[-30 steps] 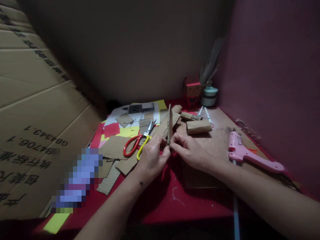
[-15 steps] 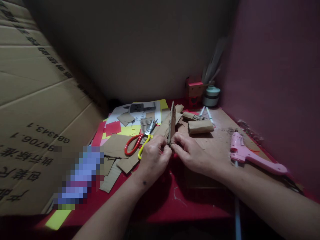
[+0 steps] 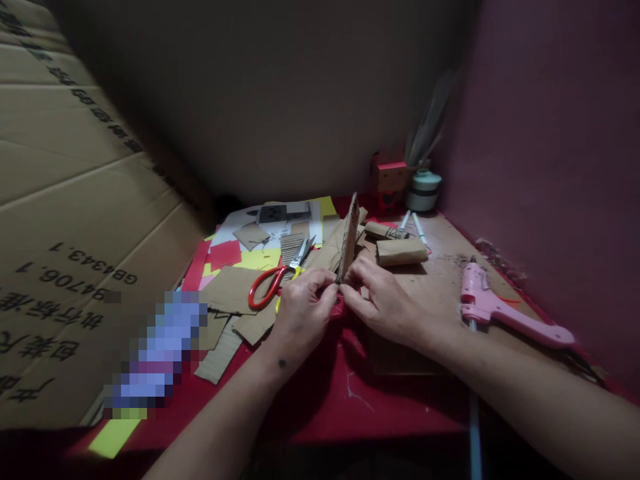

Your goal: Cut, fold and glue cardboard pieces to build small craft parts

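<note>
Cardboard piece [image 3: 349, 240]: stands edge-on between the two hands, its gripped end above the red cloth [image 3: 325, 410].
Long axis: runs up and forward from the fingertips, the far end leaning slightly right.
Left hand [image 3: 307, 303]: thumb and fingers pinch the near, lower end from the left.
Right hand [image 3: 380, 293]: thumb and fingers pinch that same end from the right.
Nearer hand: neither; both are at the piece, though the dim light makes exact finger contact hard to tell.
Scissors [image 3: 265, 290]: just left of the piece, partly hidden by the left hand, blades pointing away.
Cardboard roll [image 3: 401, 253]: beyond the right hand, on the brown board [image 3: 440, 280].
Glue gun [image 3: 475, 293]: well to the right.
</note>
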Demonstrator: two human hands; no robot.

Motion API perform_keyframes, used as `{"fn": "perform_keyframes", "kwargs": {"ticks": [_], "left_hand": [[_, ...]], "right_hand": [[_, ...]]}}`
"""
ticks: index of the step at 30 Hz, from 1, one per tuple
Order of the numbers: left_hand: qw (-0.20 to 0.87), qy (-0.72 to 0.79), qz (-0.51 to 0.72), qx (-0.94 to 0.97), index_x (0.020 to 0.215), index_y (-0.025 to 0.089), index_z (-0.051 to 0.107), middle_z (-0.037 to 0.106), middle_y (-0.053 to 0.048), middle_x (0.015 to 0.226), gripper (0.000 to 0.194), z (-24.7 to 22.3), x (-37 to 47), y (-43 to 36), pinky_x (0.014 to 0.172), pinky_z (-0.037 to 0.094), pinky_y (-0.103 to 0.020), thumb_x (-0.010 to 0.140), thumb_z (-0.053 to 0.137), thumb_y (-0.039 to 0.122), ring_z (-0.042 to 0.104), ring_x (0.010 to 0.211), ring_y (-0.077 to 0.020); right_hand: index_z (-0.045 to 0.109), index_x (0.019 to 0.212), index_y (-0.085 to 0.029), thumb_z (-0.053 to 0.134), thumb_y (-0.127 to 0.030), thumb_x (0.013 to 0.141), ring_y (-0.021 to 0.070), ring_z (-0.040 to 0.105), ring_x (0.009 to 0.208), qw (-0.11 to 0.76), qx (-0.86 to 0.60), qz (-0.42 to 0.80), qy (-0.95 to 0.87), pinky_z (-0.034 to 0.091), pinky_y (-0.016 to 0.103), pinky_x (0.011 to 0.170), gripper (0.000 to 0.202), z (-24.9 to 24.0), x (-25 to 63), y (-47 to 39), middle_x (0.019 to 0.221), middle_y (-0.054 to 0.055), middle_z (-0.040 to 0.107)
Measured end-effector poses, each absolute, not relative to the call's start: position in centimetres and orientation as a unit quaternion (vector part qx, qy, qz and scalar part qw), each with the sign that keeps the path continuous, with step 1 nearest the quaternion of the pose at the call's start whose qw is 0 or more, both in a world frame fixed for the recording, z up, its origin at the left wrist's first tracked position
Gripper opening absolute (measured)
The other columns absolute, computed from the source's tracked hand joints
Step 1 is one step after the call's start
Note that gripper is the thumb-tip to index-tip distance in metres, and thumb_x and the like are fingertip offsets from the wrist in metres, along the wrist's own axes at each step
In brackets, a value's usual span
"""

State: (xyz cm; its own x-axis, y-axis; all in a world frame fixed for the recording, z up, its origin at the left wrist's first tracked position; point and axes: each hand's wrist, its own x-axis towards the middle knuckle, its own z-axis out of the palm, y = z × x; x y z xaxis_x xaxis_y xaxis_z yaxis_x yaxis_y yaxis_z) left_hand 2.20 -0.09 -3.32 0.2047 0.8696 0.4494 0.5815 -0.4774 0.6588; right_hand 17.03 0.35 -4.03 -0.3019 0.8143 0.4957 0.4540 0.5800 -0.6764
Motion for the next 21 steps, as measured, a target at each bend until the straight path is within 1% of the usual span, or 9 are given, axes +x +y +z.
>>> {"fn": "perform_keyframes", "kwargs": {"ticks": [4, 7, 9, 13, 18, 21], "left_hand": [[0.145, 0.456, 0.422, 0.77, 0.068, 0.016, 0.059, 0.063, -0.005, 0.074, 0.015, -3.74, 2.56, -0.23, 0.066, 0.045, -0.024, 0.077, 0.049, 0.01, 0.058, 0.07, -0.0142], [0.086, 0.435, 0.422, 0.79, 0.067, 0.016, 0.056, 0.062, -0.005, 0.072, 0.014, -4.2, 2.71, -0.1, 0.064, 0.044, -0.025, 0.076, 0.049, 0.008, 0.057, 0.066, -0.014], [0.066, 0.435, 0.41, 0.799, 0.066, 0.016, 0.054, 0.059, -0.004, 0.069, 0.014, -4.35, 2.72, 0.03, 0.061, 0.042, -0.025, 0.075, 0.049, 0.008, 0.054, 0.063, -0.0138], [0.082, 0.458, 0.39, 0.795, 0.063, 0.017, 0.05, 0.055, -0.001, 0.065, 0.014, -4.18, 2.59, 0.22, 0.059, 0.039, -0.025, 0.074, 0.048, 0.009, 0.05, 0.061, -0.0131], [0.136, 0.489, 0.383, 0.772, 0.058, 0.019, 0.044, 0.049, 0.001, 0.06, 0.016, -3.73, 2.41, 0.41, 0.056, 0.035, -0.024, 0.071, 0.047, 0.009, 0.044, 0.056, -0.0121], [0.14, 0.492, 0.38, 0.771, 0.057, 0.019, 0.043, 0.047, 0.001, 0.059, 0.017, -3.58, 2.47, 0.36, 0.056, 0.034, -0.025, 0.071, 0.046, 0.009, 0.043, 0.056, -0.0125]], "right_hand": [[0.036, 0.065, -0.021, 0.046, -0.011, 0.077, 0.0175, 0.044, 0.072, 0.432, -0.4, 0.153, -0.794, 0.041, 0.034, 0.068, 0.018, -4.46, 16.76, 0.38, 0.076, 0.004, 0.043], [0.037, 0.066, -0.021, 0.043, -0.005, 0.075, 0.0183, 0.044, 0.077, 0.441, -0.393, 0.154, -0.792, 0.042, 0.035, 0.072, 0.019, -4.75, 16.54, 0.39, 0.08, 0.006, 0.043], [0.037, 0.067, -0.021, 0.043, -0.003, 0.075, 0.0182, 0.044, 0.078, 0.448, -0.389, 0.166, -0.788, 0.042, 0.034, 0.073, 0.02, -4.86, 16.5, 0.38, 0.081, 0.006, 0.043], [0.037, 0.063, -0.02, 0.043, -0.002, 0.075, 0.0168, 0.045, 0.076, 0.455, -0.387, 0.211, -0.774, 0.042, 0.032, 0.072, 0.023, -4.82, 16.62, 0.43, 0.08, 0.005, 0.044], [0.046, 0.067, -0.018, 0.044, -0.002, 0.077, 0.0155, 0.046, 0.078, 0.453, -0.385, 0.242, -0.767, 0.041, 0.031, 0.073, 0.02, -4.42, 16.69, 0.54, 0.08, 0.003, 0.046], [0.047, 0.068, -0.019, 0.044, -0.002, 0.076, 0.015, 0.045, 0.074, 0.453, -0.386, 0.241, -0.767, 0.04, 0.03, 0.07, 0.019, -4.38, 16.66, 0.54, 0.076, 0.002, 0.045]]}}
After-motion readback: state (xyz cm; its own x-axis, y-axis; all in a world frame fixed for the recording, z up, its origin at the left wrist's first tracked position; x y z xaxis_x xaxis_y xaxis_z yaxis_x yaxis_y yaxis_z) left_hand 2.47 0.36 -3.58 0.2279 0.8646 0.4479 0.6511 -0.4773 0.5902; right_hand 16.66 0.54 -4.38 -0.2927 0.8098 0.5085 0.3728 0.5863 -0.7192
